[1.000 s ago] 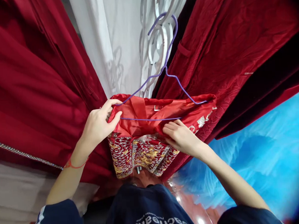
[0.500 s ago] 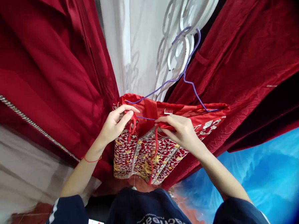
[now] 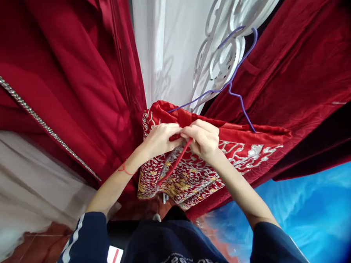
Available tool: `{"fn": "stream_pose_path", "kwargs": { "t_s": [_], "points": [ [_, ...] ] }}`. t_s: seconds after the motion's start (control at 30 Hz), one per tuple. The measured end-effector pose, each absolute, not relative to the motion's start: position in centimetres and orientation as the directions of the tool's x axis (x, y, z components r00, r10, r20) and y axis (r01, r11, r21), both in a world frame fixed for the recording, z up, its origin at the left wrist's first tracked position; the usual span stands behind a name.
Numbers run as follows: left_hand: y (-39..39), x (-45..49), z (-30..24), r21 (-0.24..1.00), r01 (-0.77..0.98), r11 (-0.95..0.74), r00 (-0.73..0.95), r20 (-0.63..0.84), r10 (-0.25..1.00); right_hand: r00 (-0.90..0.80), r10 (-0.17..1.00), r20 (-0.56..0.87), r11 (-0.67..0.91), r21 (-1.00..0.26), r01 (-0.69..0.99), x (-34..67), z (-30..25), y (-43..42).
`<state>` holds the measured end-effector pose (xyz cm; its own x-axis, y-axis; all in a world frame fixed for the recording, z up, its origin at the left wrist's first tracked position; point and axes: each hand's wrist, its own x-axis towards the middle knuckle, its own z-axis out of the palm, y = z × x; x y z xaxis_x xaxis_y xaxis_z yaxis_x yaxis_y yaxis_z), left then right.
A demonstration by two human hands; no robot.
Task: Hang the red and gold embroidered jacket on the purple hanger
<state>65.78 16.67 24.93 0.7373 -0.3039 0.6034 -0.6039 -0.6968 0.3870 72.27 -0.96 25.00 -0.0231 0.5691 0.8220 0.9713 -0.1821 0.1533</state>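
A red garment (image 3: 243, 145) with gold and silver embroidery hangs on a purple wire hanger (image 3: 241, 100) in front of me. Both my hands meet at its top edge. My left hand (image 3: 160, 139) is closed, pinching a thin red cord (image 3: 174, 165) at the garment's waistband. My right hand (image 3: 203, 140) is closed too, fingers pressed on the same cord right beside the left. The loose end of the cord hangs down over the embroidered front.
Dark red velvet garments hang at the left (image 3: 58, 82) and right (image 3: 301, 62), one with a silver beaded trim (image 3: 36, 117). A white cloth and white scrollwork panel (image 3: 218, 47) stand behind. A blue surface (image 3: 315, 210) lies lower right.
My hands have come together at the middle of the garment's top edge and closed on the red cord. The hanger's lower bar is now hidden and the view has shifted left.
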Motion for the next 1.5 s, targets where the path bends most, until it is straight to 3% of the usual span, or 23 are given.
{"fn": "stream_pose_path", "kwargs": {
  "t_s": [0.17, 0.23, 0.3, 0.37, 0.43, 0.53, 0.73, 0.87, 1.0, 1.1, 1.17, 1.23, 1.3, 1.4, 1.5],
  "points": [
    [16.4, 66.5, 23.8, 0.504, -0.594, -0.626, 0.734, 0.658, -0.167, 0.266, 0.446, 0.854, -0.517, 0.003, 0.856, 71.1, 18.5, -2.8],
    [16.6, 66.5, 23.6, 0.526, -0.590, -0.612, 0.735, 0.664, -0.137, 0.269, 0.436, 0.859, -0.491, -0.024, 0.871, 70.1, 14.4, -3.9],
    [16.6, 66.3, 23.6, 0.526, -0.593, -0.609, 0.729, 0.672, -0.129, 0.297, 0.353, 0.887, -0.399, -0.144, 0.905, 68.7, 10.6, -4.3],
    [16.5, 66.1, 23.7, 0.519, -0.601, -0.607, 0.721, 0.679, -0.134, 0.547, 0.343, 0.764, -0.418, -0.397, 0.817, 67.2, 7.8, -3.6],
    [16.1, 65.8, 23.9, 0.524, -0.604, -0.601, 0.721, 0.681, -0.130, 0.762, 0.347, 0.546, -0.459, -0.610, 0.646, 66.1, 6.4, -2.0],
    [15.1, 65.3, 24.3, 0.546, -0.583, -0.602, 0.738, 0.665, -0.112, 0.882, 0.300, 0.363, -0.444, -0.766, 0.465, 66.1, 6.2, 0.9],
    [13.7, 64.4, 24.6, 0.694, -0.416, -0.587, 0.872, 0.488, -0.040, 0.933, 0.171, 0.315, -0.464, -0.810, 0.359, 68.2, 7.1, 3.7],
    [15.8, 62.9, 25.1, 0.735, -0.409, -0.541, 0.898, 0.428, -0.098, 0.947, 0.159, 0.278, -0.216, -0.926, 0.308, 68.5, 6.2, 4.1],
    [19.5, 60.6, 23.0, 0.861, -0.358, -0.361, 0.931, 0.359, -0.068, 0.960, 0.206, 0.191, -0.004, -0.981, 0.196, 68.7, 5.3, 4.2],
    [20.7, 60.5, 18.5, 0.922, -0.334, -0.196, 0.934, 0.352, 0.060, 0.954, 0.213, 0.210, 0.014, -0.977, 0.212, 68.6, 5.4, 4.1],
    [20.0, 61.5, 14.8, 0.917, -0.388, -0.094, 0.880, 0.399, 0.258, 0.945, 0.232, 0.232, 0.018, -0.972, 0.234, 68.5, 5.8, 4.0],
    [18.6, 62.7, 11.4, 0.928, -0.372, -0.008, 0.841, 0.341, 0.419, 0.934, 0.261, 0.246, -0.003, -0.967, 0.256, 68.3, 6.3, 3.9],
    [16.9, 63.7, 8.9, 0.965, -0.259, 0.034, 0.881, 0.221, 0.419, 0.924, 0.285, 0.256, -0.027, -0.961, 0.275, 68.2, 6.8, 3.8],
    [15.5, 63.9, 7.0, 0.966, -0.123, -0.227, 0.914, 0.199, 0.354, 0.909, 0.329, 0.258, -0.044, -0.957, 0.288, 68.3, 7.5, 3.7],
    [15.5, 63.1, 7.0, 0.746, -0.013, -0.665, 0.892, 0.309, 0.329, 0.904, 0.339, 0.260, -0.056, -0.954, 0.295, 68.4, 7.8, 3.9]
  ]
}}
